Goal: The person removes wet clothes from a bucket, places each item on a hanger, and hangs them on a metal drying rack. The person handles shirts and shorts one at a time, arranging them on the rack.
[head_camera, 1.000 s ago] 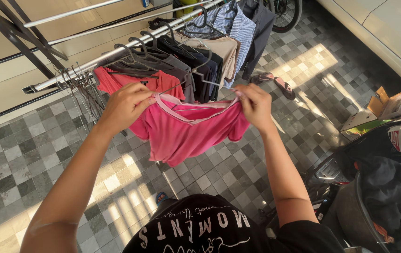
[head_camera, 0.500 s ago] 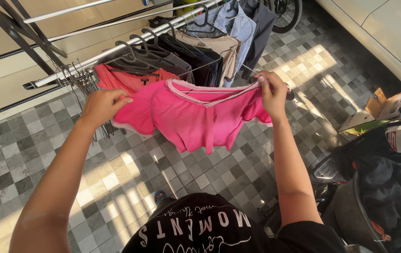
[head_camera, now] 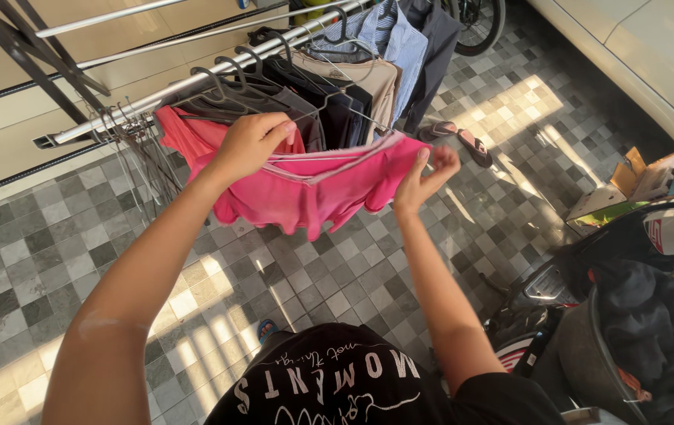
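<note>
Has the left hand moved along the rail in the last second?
Yes. The left hand, gripping the pink shirt, has risen and shifted right, closer to the metal rail and its hangers.

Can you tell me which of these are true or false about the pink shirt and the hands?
1. Both hands hold the pink shirt. True: the left hand and right hand each have a grip on it.
2. The floor is plain wood. False: it is checkered grey tile.
3. Clothes hang on a metal rail. True.
4. The sandals are on the person's feet. False: they lie on the floor past the rail.
5. The shirt is blue. False: pink.
</note>
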